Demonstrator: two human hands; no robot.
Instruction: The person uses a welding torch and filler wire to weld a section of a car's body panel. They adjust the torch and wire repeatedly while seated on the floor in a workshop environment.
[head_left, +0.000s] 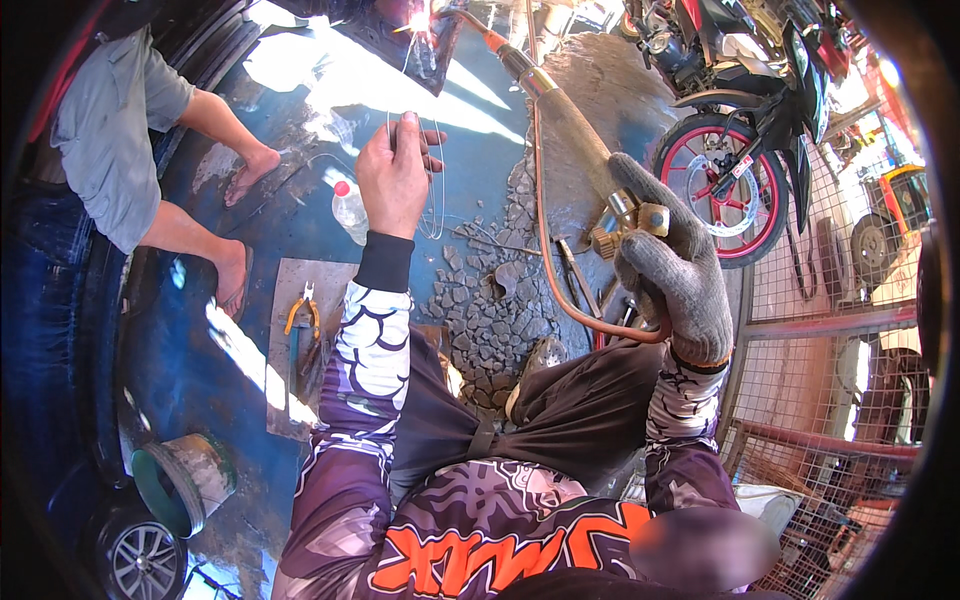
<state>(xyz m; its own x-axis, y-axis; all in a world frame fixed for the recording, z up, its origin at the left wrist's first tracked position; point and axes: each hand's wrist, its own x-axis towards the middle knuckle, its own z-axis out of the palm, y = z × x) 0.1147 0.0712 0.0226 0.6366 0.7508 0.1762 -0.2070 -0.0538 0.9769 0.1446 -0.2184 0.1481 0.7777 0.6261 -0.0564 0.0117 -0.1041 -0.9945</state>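
Observation:
My left hand (393,185) is bare and pinches a thin metal filler wire (441,190). The wire loops down beside my wrist, and its other end reaches up toward the bright flame. In a grey knit glove, my right hand (688,275) is wrapped round the valve end of a brass welding torch (572,122). The torch slants up and left, its curved tip (462,14) at a glowing spot on a dark metal panel (428,62) near the top edge. An orange-brown hose (543,220) runs along the torch and bends back near my gloved hand.
At left, another person's bare legs (215,112) stand in flip-flops. Orange-handled pliers (302,312) lie on a board (288,278), near a red-capped bottle (349,214). A bucket (205,470) tilts at lower left. Broken rubble (490,335), a motorcycle wheel (690,160) and wire mesh (790,385) are around me.

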